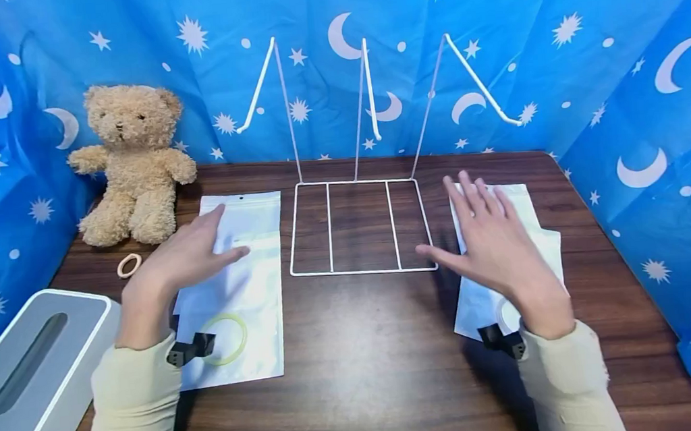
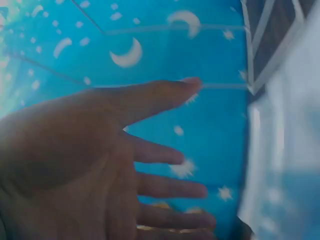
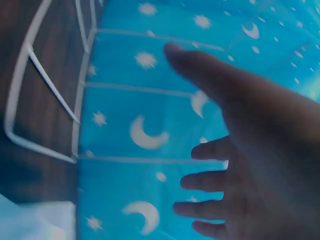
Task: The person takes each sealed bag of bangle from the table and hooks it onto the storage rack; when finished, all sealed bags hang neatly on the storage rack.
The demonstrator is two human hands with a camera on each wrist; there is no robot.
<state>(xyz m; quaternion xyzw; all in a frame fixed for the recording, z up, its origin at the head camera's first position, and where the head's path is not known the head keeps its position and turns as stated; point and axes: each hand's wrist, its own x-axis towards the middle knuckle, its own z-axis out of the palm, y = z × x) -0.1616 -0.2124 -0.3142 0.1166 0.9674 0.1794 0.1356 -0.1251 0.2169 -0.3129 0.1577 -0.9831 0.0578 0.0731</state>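
My left hand (image 1: 187,255) hovers over a white plastic pouch (image 1: 256,317), its fingers straight and thumb spread toward the middle. A pale yellow-green ring (image 1: 243,335) shows on that pouch near the wrist. On the other side, my right hand (image 1: 494,244) is held over a couple of white pouches (image 1: 549,247), with fingers spread and nothing in them. A white round thing (image 1: 507,314) is partly hidden by the right wrist. Between the hands stands a white wire rack (image 1: 362,273) with three upright rods ending in angled arms. Both wrist views show empty, extended fingers (image 2: 172,187) (image 3: 205,180).
A tan teddy bear (image 1: 134,164) sits at the back left, with a small wooden-coloured ring (image 1: 121,268) in front of it. A grey-topped tissue box (image 1: 80,399) stands at the left edge. Blue curtains (image 1: 603,87) with moons and stars enclose the brown table (image 1: 360,404).
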